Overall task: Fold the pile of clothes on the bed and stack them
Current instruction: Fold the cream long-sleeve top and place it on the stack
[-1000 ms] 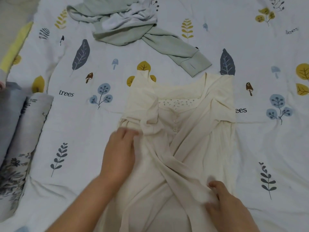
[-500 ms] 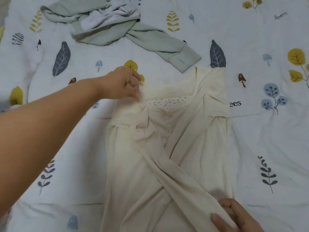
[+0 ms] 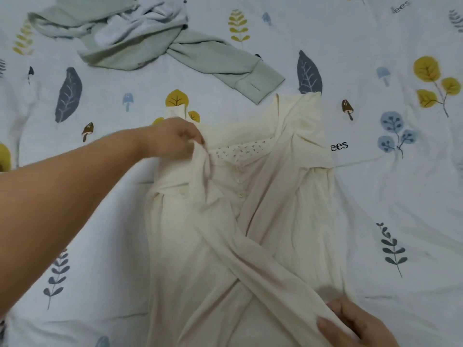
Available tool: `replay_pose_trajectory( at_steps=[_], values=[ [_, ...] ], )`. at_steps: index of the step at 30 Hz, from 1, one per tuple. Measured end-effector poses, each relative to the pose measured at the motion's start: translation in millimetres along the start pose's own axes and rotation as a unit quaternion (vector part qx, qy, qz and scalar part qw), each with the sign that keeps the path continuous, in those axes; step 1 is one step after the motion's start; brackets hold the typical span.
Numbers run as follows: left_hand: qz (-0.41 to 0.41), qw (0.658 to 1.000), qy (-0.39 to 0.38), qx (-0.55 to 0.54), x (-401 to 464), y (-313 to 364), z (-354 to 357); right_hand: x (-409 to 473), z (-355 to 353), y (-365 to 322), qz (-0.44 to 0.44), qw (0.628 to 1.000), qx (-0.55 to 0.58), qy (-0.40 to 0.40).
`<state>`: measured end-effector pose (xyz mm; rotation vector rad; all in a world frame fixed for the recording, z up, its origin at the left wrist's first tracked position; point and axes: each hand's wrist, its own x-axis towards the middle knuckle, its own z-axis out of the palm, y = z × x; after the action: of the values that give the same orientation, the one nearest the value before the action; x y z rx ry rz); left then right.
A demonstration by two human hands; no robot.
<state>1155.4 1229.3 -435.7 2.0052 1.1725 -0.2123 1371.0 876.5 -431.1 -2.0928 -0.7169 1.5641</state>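
Note:
A cream button-front garment [image 3: 250,221] lies lengthwise on the bed, its sides folded in and its two sleeves crossed over the middle. My left hand [image 3: 175,141] pinches the fabric at the garment's upper left shoulder and lifts it a little. My right hand [image 3: 355,324] grips the end of the sleeve at the lower right. A crumpled pale green long-sleeved top [image 3: 140,41] lies at the far side, one cuff reaching toward the cream garment's collar.
The bed is covered by a white sheet [image 3: 400,209] printed with leaves, mushrooms and the word "trees". A whitish cloth [image 3: 140,23] is bunched inside the green top.
My left hand left the garment's left side, reached up to the shoulder and pinched the fabric there. My right hand stayed on the lower right sleeve. The view shifted left, hiding the folded stack.

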Motion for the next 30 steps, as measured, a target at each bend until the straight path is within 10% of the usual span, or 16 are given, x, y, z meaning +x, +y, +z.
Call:
replay_pose_trajectory(
  at_steps=[5,15,22,26,30],
  values=[
    [-0.152,0.972,0.075,-0.164,-0.7,-8.4,-40.0,1.3,0.1,3.2,0.015,1.0,-0.007,-0.026],
    [-0.235,0.954,0.113,0.147,7.0,-34.6,-28.6,7.6,6.7,24.3,0.054,0.993,-0.014,0.105],
    [-0.187,0.975,0.087,-0.082,-5.1,-35.3,-43.6,-6.9,-21.2,32.3,0.057,0.989,0.13,-0.034],
    [-0.169,0.98,0.098,0.019,-3.6,-30.0,-30.4,-5.2,4.6,25.9,-0.148,0.928,-0.25,0.233],
    [-0.152,0.978,0.116,0.078,-2.1,-22.5,-15.9,-4.8,46.9,21.2,-0.208,0.868,-0.374,0.252]
  ],
)
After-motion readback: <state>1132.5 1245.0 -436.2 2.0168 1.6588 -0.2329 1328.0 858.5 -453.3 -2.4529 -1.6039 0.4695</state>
